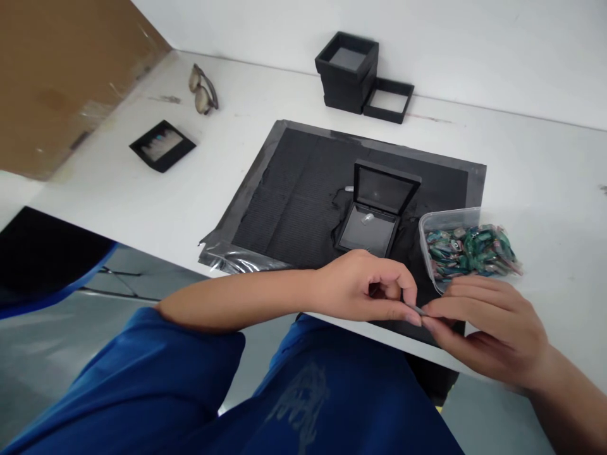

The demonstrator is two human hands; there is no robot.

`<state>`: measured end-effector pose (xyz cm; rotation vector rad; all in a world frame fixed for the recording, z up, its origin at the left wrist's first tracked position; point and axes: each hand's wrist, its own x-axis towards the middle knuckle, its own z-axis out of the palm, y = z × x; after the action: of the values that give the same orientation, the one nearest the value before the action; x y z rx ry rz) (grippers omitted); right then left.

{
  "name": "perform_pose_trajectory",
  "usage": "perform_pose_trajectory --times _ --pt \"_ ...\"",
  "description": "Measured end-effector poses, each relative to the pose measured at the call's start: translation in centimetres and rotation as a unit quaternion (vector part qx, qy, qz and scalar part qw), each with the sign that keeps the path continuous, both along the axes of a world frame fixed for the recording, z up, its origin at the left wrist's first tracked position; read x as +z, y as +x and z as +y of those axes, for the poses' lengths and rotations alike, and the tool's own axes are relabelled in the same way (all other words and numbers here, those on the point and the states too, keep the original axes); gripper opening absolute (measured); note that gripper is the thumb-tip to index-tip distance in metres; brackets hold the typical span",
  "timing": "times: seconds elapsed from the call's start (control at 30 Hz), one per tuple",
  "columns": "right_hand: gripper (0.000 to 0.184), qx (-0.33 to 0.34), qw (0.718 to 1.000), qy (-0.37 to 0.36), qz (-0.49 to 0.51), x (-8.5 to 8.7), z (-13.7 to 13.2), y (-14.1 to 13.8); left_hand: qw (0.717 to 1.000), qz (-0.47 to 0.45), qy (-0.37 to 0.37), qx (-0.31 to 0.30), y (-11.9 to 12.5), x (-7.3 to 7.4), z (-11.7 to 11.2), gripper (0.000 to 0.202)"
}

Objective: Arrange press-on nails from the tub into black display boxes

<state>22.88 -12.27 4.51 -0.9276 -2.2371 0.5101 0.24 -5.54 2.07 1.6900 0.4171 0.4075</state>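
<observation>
My left hand point(367, 287) reaches across the front edge of the table, its thumb and forefinger pinched. Fingertip to fingertip with it, my right hand point(493, 322) pinches the same small, thin grey piece point(418, 310); its exact kind is too small to tell. Just beyond my left hand stands a black hinged case point(417, 183) with its lid raised. A small clear, whitish piece point(367, 218) lies on the case's grey lining. Beside my right hand is a clear plastic tub point(429, 253), filled with glossy green and pinkish pieces point(474, 249), possibly false nails.
A black ribbed mat point(284, 189) is taped to the white table point(227, 151). Stacked black trays point(348, 69) stand at the back, with a shallow tray point(389, 100) beside them. Glasses point(203, 91) and a dark picture card point(162, 145) lie left, near a brown panel point(71, 82).
</observation>
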Motion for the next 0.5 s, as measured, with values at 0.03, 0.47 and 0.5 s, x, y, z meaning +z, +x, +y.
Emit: perform_pose_trajectory --times 0.03,0.47,0.5 --pt "0.012 0.003 1.000 0.004 -0.001 -0.1 0.0 0.1 0.999 0.003 -0.036 -0.017 0.0 0.2 0.1 0.022" --pt "0.016 -0.008 0.982 0.131 -0.138 -1.5 0.9 1.4 0.983 -0.086 -0.153 -0.058 -0.3 0.7 0.6 0.020" --pt "0.021 -0.012 0.979 0.143 -0.147 -1.6 1.0 1.6 0.982 -0.089 -0.157 -0.056 -0.3 0.7 0.7 0.021"
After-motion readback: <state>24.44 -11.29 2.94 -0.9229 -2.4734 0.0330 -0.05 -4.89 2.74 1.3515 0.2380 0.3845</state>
